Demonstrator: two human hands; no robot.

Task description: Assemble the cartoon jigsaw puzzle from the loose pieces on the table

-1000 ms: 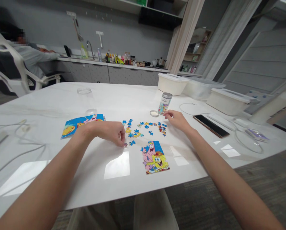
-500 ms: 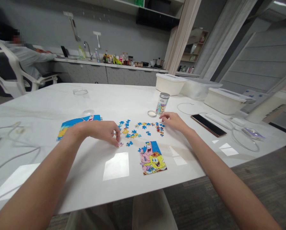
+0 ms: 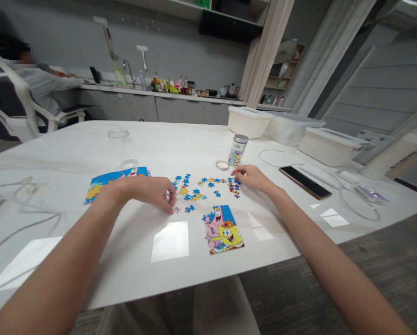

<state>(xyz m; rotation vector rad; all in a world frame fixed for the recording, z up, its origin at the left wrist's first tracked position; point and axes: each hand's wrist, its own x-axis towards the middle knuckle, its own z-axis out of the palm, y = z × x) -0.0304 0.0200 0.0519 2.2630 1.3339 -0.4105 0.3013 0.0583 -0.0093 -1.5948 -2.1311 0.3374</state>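
Observation:
A partly joined cartoon jigsaw (image 3: 223, 229) lies on the white table (image 3: 159, 149) in front of me. Several loose blue and yellow pieces (image 3: 198, 186) are scattered just behind it. My left hand (image 3: 149, 190) rests palm down with its fingers curled, the fingertips pinched at a small piece (image 3: 176, 210) on the table. My right hand (image 3: 252, 177) lies at the right end of the scatter, fingers bent and touching loose pieces (image 3: 233, 187). A printed picture card (image 3: 116, 179) lies left of my left hand.
A small lidded jar (image 3: 238, 150) and a round lid (image 3: 222, 165) stand behind the pieces. A black phone (image 3: 304, 182), cables and white tubs (image 3: 329, 145) sit to the right. A clear glass (image 3: 118, 139) stands far left. A person sits at the back left counter.
Both hands have stayed at the pieces with only slight shifts; the view moved a little. The left fingertips remain on the same small piece.

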